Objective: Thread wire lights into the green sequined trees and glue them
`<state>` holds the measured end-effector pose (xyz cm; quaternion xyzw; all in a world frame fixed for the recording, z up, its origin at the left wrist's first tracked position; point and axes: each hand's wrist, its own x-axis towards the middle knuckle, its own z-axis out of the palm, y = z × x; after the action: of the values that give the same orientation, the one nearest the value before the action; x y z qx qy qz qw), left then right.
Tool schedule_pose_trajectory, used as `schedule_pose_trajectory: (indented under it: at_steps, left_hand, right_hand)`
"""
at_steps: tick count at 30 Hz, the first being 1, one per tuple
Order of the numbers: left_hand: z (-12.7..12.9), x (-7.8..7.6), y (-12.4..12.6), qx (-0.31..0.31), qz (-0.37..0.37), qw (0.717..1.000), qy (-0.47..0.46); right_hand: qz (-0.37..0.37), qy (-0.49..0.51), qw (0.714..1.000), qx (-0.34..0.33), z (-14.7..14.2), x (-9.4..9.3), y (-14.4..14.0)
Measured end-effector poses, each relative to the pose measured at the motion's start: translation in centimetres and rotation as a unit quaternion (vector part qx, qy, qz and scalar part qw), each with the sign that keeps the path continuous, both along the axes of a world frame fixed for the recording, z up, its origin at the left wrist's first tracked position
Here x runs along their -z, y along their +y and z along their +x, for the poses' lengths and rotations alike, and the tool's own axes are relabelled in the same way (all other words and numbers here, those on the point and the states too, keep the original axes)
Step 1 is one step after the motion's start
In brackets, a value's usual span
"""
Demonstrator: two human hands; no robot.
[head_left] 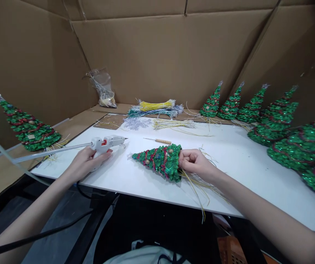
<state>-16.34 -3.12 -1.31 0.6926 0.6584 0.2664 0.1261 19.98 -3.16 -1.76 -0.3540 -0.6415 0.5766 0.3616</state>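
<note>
My left hand (92,160) is wrapped round the handle of a white hot glue gun (106,143), its nozzle pointing right. A long glue stick (55,151) sticks out of the gun's back. On the white board lies a small green tinsel Christmas tree (158,161) on its side, its star tip toward the left. My right hand (194,164) is closed on the tree's base edge, fingertips partly hidden. Yellow and white wires (197,187) trail from the base under that hand. Behind the tree lies an awl (163,141) with a wooden handle.
Several finished-looking trees (231,102) stand along the right side, and another tree (32,126) at the left. Wire bundles (157,106) and clear plastic pieces (136,123) lie at the back. A plastic bag (103,90) leans against the cardboard wall (157,55). A black cable (50,225) crosses my left forearm.
</note>
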Motion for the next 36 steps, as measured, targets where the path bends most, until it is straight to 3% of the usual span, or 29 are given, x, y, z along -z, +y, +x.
schedule_pose_trajectory:
  at_steps: [3,8,12,18,22,27,31,36]
  left_hand:
    - [0.9,-1.0,-0.6,0.008,-0.001,1.0,-0.024]
    - [2.8,-2.6,-0.9,-0.001,0.04,0.989,-0.144]
    - [4.0,-3.5,-1.1,0.037,0.044,0.975,-0.215]
    - [5.4,-4.4,-3.4,0.12,-0.035,0.945,-0.303]
    - [5.9,-4.8,-5.0,0.183,-0.075,0.947,-0.255]
    - [5.9,-5.1,-6.5,0.209,-0.117,0.96,-0.147]
    - [5.7,-5.1,-7.1,0.208,-0.105,0.971,-0.046]
    - [6.8,-5.3,-7.0,0.22,-0.079,0.972,-0.03]
  right_hand:
    - [0.005,0.005,1.0,0.002,-0.2,-0.2,-0.2]
    - [0.017,0.005,1.0,-0.004,-0.2,-0.1,-0.2]
    - [0.021,0.004,1.0,-0.007,-0.1,0.0,-0.1]
    - [0.025,-0.001,1.0,-0.004,-0.2,0.0,-0.1]
    - [0.027,0.002,1.0,-0.007,-0.1,0.2,-0.1]
    - [0.024,0.009,1.0,-0.009,-0.1,0.1,-0.1]
    - [0.024,0.004,1.0,-0.006,-0.2,-0.1,-0.1]
    - [0.03,0.006,1.0,-0.006,-0.2,-0.1,-0.1]
